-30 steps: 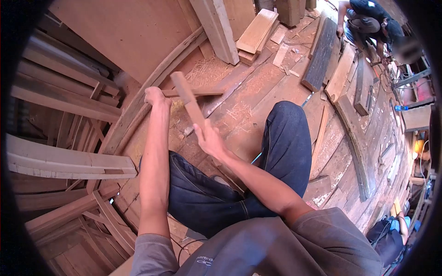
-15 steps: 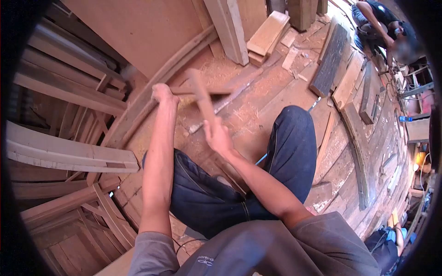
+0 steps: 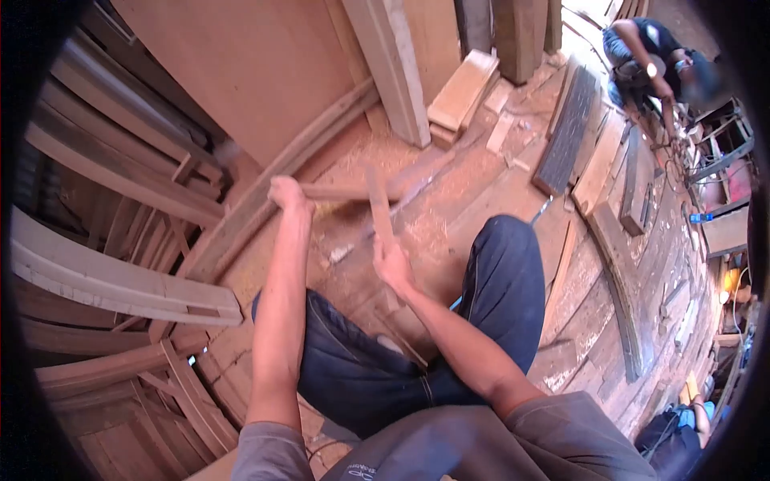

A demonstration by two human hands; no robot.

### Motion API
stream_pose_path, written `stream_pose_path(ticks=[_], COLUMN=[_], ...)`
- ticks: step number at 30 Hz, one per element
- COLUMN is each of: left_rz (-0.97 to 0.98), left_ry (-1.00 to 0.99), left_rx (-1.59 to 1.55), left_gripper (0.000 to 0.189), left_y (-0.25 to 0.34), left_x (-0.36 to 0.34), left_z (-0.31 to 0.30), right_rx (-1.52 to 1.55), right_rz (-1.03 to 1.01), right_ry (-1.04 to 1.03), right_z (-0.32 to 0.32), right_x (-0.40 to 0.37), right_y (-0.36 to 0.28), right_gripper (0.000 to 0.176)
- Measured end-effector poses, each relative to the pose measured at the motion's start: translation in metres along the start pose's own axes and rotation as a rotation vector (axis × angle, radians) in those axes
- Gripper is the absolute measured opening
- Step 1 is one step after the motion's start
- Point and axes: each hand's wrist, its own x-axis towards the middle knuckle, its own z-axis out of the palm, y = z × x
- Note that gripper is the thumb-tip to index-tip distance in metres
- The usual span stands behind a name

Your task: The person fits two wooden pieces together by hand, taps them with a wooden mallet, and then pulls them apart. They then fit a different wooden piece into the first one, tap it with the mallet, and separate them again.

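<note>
Over a reddish-brown plank floor (image 3: 473, 188) strewn with pale shavings (image 3: 433, 231), gripping a flat, narrow, light-brown wooden stick (image 3: 380, 205) by its lower end in the right hand (image 3: 391, 263), pointing its upper end away from the body. Closing the left hand (image 3: 290, 194) around the left end of a long, slim, brown wooden strip (image 3: 341, 192), extending it sideways to the right, behind the stick. Crossing the two pieces in this view, with contact between them impossible to tell. Holding that left hand near a long, curved, brown timber (image 3: 241, 223). Sitting low, bending both knees in dark blue denim trousers (image 3: 505, 280). Facing a tall, pale wooden post (image 3: 393, 72) and a stack of light-tan planks (image 3: 464, 90) beyond the strip. Sharing the floor, farther to the right, with a thick, dark-faced beam (image 3: 565, 136), a weathered, bowed board (image 3: 622, 293) and, at the upper right, a crouching co-worker (image 3: 634, 68) in dark clothing.
</note>
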Motion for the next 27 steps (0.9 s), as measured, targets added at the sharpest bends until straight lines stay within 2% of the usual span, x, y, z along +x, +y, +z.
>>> stream_pose_path(ticks=[3,7,10,12,13,16,17,20,21,24,25,27], left_rz=[0.098,0.084,-0.013,0.026,0.035,0.229,0.244,0.254,0.275,0.064,0.107,0.146], left_ry=[-0.039,-0.010,0.038,0.067,-0.061,-0.229,-0.241,-0.115,-0.084,0.003,-0.084,-0.113], left_rx=[-0.013,0.062,0.103,0.046,0.025,0.139,0.160,0.086,0.116,0.025,0.112,0.102], left_gripper=[0.043,0.049,0.047,0.041,0.033,0.031,0.033,0.031,0.032,0.031,0.031,0.029], left_y=[-0.014,-0.012,-0.013,-0.016,-0.012,-0.022,-0.023,-0.025,-0.038,0.000,-0.002,-0.008], left_x=[0.007,0.005,-0.004,0.011,0.005,0.012,0.011,0.006,0.026,-0.020,-0.009,-0.006], left_z=[0.002,0.006,0.001,0.006,0.004,0.006,0.008,0.016,0.012,0.014,0.008,0.008], right_rx=[-0.057,0.021,-0.164,-0.129,-0.107,-0.038,-0.026,-0.018,0.017,-0.056,-0.090,-0.069], right_rz=[-0.013,-0.211,-0.146,0.080,0.176,0.081,0.045,-0.149,-0.135,0.062,0.161,0.161], right_ry=[0.144,-0.053,-0.001,0.016,0.037,0.133,0.092,0.005,-0.004,0.076,0.138,0.103], right_z=[0.014,0.000,-0.007,-0.006,-0.006,-0.002,-0.006,-0.010,-0.009,0.001,0.004,0.005], right_x=[0.001,-0.030,-0.025,-0.006,0.008,0.001,-0.010,-0.025,-0.022,-0.006,0.002,0.005], right_y=[0.006,-0.032,-0.028,0.001,0.010,-0.001,-0.012,-0.035,-0.029,0.001,0.013,0.018], right_gripper=[0.049,0.052,0.053,0.053,0.053,0.055,0.054,0.054,0.055,0.052,0.052,0.052])
